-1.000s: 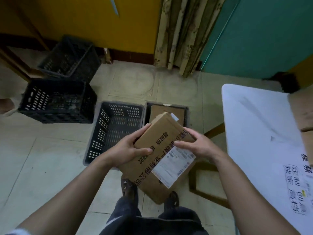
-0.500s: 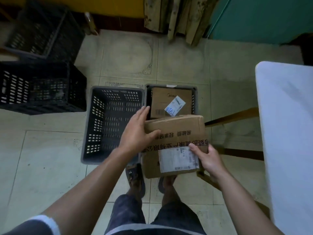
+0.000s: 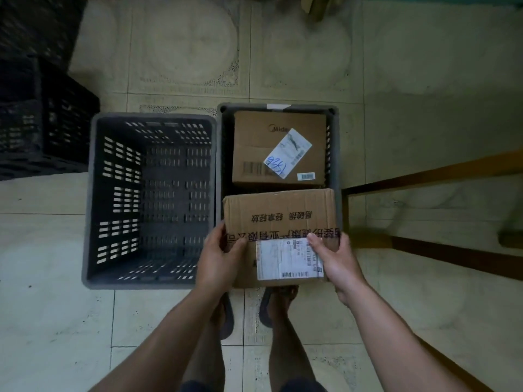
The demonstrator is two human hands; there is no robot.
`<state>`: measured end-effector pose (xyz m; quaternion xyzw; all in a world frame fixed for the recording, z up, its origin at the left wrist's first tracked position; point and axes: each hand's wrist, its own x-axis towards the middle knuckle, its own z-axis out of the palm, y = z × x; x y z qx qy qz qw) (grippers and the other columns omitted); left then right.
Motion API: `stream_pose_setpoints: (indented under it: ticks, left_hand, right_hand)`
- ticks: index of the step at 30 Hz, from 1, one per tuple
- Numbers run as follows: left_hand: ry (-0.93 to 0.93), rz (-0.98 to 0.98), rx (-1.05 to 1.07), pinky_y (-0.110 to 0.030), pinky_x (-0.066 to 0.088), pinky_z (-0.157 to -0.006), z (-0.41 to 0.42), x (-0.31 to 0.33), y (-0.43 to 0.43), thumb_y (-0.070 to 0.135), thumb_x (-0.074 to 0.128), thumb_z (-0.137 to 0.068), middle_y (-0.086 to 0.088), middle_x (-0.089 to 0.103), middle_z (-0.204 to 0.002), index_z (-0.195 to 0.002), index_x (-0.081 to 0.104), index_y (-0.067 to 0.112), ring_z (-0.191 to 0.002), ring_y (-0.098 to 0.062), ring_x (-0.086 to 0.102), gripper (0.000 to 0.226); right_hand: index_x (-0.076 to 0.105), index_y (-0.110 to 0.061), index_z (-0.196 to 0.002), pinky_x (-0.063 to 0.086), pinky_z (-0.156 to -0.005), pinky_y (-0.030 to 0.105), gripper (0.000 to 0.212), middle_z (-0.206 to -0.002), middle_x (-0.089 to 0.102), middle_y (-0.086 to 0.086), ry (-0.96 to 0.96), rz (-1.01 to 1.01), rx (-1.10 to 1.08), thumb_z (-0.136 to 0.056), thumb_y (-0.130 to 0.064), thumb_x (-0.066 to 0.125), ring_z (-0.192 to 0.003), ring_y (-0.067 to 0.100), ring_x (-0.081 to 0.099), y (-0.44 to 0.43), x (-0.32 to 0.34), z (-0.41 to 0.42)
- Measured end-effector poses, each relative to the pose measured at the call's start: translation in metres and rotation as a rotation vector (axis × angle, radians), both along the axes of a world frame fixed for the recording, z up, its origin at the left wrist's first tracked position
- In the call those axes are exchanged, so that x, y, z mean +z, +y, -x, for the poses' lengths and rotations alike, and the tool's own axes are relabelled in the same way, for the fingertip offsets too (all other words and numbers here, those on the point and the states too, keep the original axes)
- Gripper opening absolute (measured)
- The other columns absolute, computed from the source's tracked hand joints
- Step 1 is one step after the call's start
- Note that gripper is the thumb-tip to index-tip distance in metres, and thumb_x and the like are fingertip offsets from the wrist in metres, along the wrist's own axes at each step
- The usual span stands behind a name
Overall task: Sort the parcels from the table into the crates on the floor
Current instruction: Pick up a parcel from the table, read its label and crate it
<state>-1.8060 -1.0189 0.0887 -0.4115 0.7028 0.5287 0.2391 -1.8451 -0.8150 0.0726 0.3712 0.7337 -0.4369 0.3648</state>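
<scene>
An empty grey crate (image 3: 150,199) sits on the floor at left. Beside it, the left hand (image 3: 219,260) grips the near left edge of a cardboard parcel (image 3: 278,219), thumb on top. The parcel hangs over the near end of the right crate (image 3: 335,154), which holds another box (image 3: 278,149). The right hand (image 3: 338,260) clasps its near right corner.

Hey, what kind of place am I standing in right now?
Probably a small parcel sorting or pickup spot, though that is a guess. Slotted plastic crates stand on a tiled floor, one already holding a labelled cardboard parcel, and both hands hold a second box with a shipping label over it.
</scene>
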Motion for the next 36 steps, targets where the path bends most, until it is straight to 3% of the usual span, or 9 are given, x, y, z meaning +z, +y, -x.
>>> stream_pose_setpoints:
  ticks: [3, 6, 9, 12, 16, 22, 24, 28, 36]
  left_hand:
    - [0.004, -0.008, -0.036, -0.056, 0.047, -0.103, 0.013, -0.046, 0.002, 0.03, 0.057, -0.098, 0.004, 0.048, -0.14, -0.142, 0.044, 0.04, -0.124, -0.02, 0.053, 0.047]
    - [-0.009, -0.013, -0.027, -0.057, 0.05, -0.099, 0.024, -0.083, 0.005, 0.027, 0.056, -0.098, 0.005, 0.051, -0.139, -0.147, 0.035, 0.042, -0.121, -0.022, 0.056, 0.055]
    - [-0.023, -0.031, -0.017, -0.053, 0.05, -0.101, 0.03, -0.119, 0.006, 0.028, 0.058, -0.099, 0.007, 0.052, -0.138, -0.155, 0.021, 0.037, -0.12, -0.021, 0.056, 0.067]
    - [-0.003, -0.007, -0.068, -0.044, 0.046, -0.106, 0.033, -0.148, 0.004, 0.028, 0.059, -0.098, 0.013, 0.045, -0.138, -0.155, 0.023, 0.034, -0.124, -0.014, 0.048, 0.067]
    - [-0.033, 0.149, -0.264, -0.04, 0.029, -0.119, 0.031, -0.175, 0.005, 0.025, 0.056, -0.099, 0.004, 0.016, -0.159, -0.16, -0.001, 0.023, -0.145, -0.02, 0.024, 0.084]
    - [-0.074, 0.197, -0.471, -0.039, 0.014, -0.122, 0.025, -0.204, 0.013, 0.028, 0.051, -0.101, 0.001, -0.027, -0.164, -0.153, -0.026, 0.024, -0.154, -0.022, -0.005, 0.093]
    - [-0.092, 0.225, -0.515, -0.035, 0.008, -0.121, 0.026, -0.211, 0.012, 0.028, 0.05, -0.102, -0.001, -0.031, -0.162, -0.154, -0.025, 0.022, -0.153, -0.023, -0.01, 0.092]
    - [-0.084, 0.278, -0.69, -0.029, -0.011, -0.114, 0.032, -0.222, 0.01, 0.028, 0.045, -0.103, -0.006, -0.033, -0.161, -0.157, -0.017, 0.013, -0.15, -0.022, -0.023, 0.083]
    - [-0.127, 0.282, -0.897, -0.031, -0.018, -0.11, 0.044, -0.232, 0.023, 0.033, 0.041, -0.104, -0.008, -0.035, -0.159, -0.157, -0.012, 0.014, -0.146, -0.022, -0.032, 0.077]
  right_hand:
    - [0.02, -0.027, -0.158, 0.044, -0.108, 0.056, 0.096, -0.148, 0.051, 0.008, -0.003, -0.012, -0.042, -0.082, -0.055, 0.072, -0.129, 0.03, 0.055, 0.0, -0.043, 0.008]
    - [0.033, -0.025, -0.152, 0.051, -0.101, 0.051, 0.083, -0.132, 0.064, 0.006, -0.004, -0.003, -0.063, -0.084, -0.055, 0.071, -0.113, 0.024, 0.064, 0.001, -0.084, 0.016]
    - [0.029, -0.024, -0.156, 0.044, -0.11, 0.052, 0.087, -0.129, 0.067, 0.007, -0.028, 0.015, -0.081, -0.086, -0.056, 0.07, -0.119, 0.025, 0.062, -0.001, -0.121, 0.021]
    - [0.02, -0.024, -0.16, 0.035, -0.117, 0.05, 0.094, -0.139, 0.061, 0.006, -0.049, 0.024, -0.102, -0.086, -0.055, 0.07, -0.132, 0.026, 0.053, -0.002, -0.151, 0.027]
    - [0.014, -0.021, -0.161, 0.033, -0.107, 0.031, 0.088, -0.138, 0.057, -0.001, -0.052, 0.062, -0.108, -0.094, -0.042, 0.067, -0.127, 0.017, 0.05, -0.007, -0.172, 0.033]
    - [0.017, -0.019, -0.16, 0.038, -0.101, 0.031, 0.08, -0.142, 0.055, 0.005, -0.058, 0.088, -0.094, -0.097, -0.035, 0.064, -0.114, 0.017, 0.054, -0.018, -0.198, 0.039]
    - [0.021, -0.02, -0.159, 0.04, -0.103, 0.032, 0.079, -0.139, 0.059, 0.005, -0.064, 0.097, -0.09, -0.096, -0.037, 0.065, -0.109, 0.014, 0.055, -0.02, -0.21, 0.038]
    - [0.021, -0.023, -0.159, 0.041, -0.113, 0.049, 0.083, -0.144, 0.056, 0.005, -0.104, 0.107, -0.112, -0.093, -0.043, 0.067, -0.128, 0.024, 0.056, -0.026, -0.232, 0.037]
    - [0.025, -0.02, -0.158, 0.045, -0.105, 0.039, 0.071, -0.136, 0.061, 0.006, -0.163, 0.066, -0.064, -0.099, -0.042, 0.058, -0.115, 0.021, 0.06, -0.022, -0.25, 0.048]
